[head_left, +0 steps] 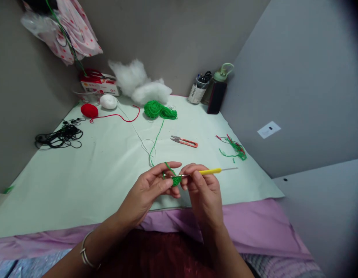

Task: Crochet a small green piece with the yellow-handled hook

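Observation:
Between the thumb and fingers of my left hand (151, 183) is a small green crochet piece (176, 180). A green strand loops over that hand's index finger and runs back across the table to the green yarn ball (153, 109). My right hand (206, 189) is closed on the yellow handle of a crochet hook (210, 171). One thin metal end of the hook meets the top edge of the green piece; the other end points right. Stitch detail is too small to make out.
Orange-handled thread snips (184, 141) lie beyond my hands. Yarn scraps (237, 148) are at right, a black cord (61, 135) at left. Red yarn (89, 111), white yarn (108, 102), white stuffing (138, 81), a pen cup (197, 90), a phone (217, 98) and a bottle (221, 75) stand behind.

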Motion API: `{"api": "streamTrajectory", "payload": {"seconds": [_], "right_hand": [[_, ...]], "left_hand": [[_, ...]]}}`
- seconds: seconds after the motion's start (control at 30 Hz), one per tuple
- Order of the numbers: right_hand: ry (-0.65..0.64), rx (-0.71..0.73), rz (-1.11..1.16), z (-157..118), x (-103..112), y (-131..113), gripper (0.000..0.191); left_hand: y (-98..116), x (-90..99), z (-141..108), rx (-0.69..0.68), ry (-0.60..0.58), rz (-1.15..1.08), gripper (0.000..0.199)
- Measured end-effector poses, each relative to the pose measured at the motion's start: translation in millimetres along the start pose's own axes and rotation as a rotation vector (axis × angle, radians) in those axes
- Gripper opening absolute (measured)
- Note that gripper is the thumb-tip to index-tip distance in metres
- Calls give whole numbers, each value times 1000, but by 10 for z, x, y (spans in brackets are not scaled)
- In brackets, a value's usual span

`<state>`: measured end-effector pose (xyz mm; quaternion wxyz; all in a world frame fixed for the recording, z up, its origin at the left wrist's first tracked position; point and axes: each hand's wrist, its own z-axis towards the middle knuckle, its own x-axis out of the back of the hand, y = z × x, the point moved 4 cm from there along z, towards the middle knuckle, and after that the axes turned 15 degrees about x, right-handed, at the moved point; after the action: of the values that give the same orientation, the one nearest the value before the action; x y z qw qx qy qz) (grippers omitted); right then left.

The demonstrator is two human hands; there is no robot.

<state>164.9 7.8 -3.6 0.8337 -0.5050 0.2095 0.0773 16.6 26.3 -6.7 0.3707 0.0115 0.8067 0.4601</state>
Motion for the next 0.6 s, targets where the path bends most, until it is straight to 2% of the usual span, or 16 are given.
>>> {"api": "streamTrajectory", "payload": {"seconds": [0.17, 0.33, 0.47, 0.6], "right_hand": [[-13, -12, 60, 22, -23, -12, 22], [-101, 115, -135, -6, 6, -102, 22], [-281, 346, -468, -50, -25, -236, 23], [-446, 712, -858, -175, -110, -248, 28]], "left_hand": [[8, 24, -6, -10, 31, 48, 31], [59, 58, -14, -55, 68, 126, 30], [70, 60, -27, -71, 151, 205, 35], [50, 10, -45, -154, 275, 186, 43]]}}
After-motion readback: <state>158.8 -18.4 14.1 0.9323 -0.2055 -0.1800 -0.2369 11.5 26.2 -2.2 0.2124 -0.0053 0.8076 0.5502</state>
